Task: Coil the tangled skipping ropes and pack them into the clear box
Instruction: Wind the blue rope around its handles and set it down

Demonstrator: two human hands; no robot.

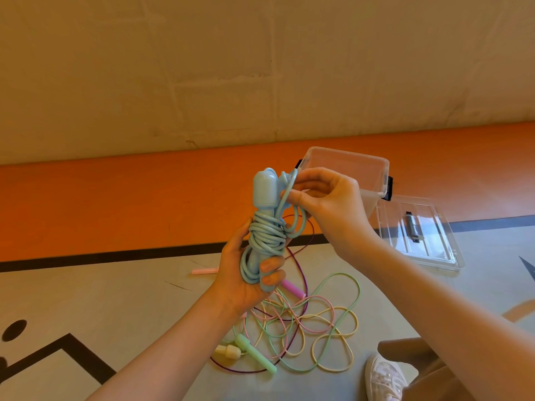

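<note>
From the head camera, the left hand (246, 273) grips the lower part of a coiled blue rope (265, 227) with its handles held upright, while the right hand (324, 198) pinches a loop of that rope near the top. At one o'clock from the hands the clear box (373, 163) sits open on the floor (115, 299), nothing visible inside, its lid (425, 250) lying beside it. At six o'clock lies a tangle of ropes (304, 328), pink, green, yellow and purple.
</note>
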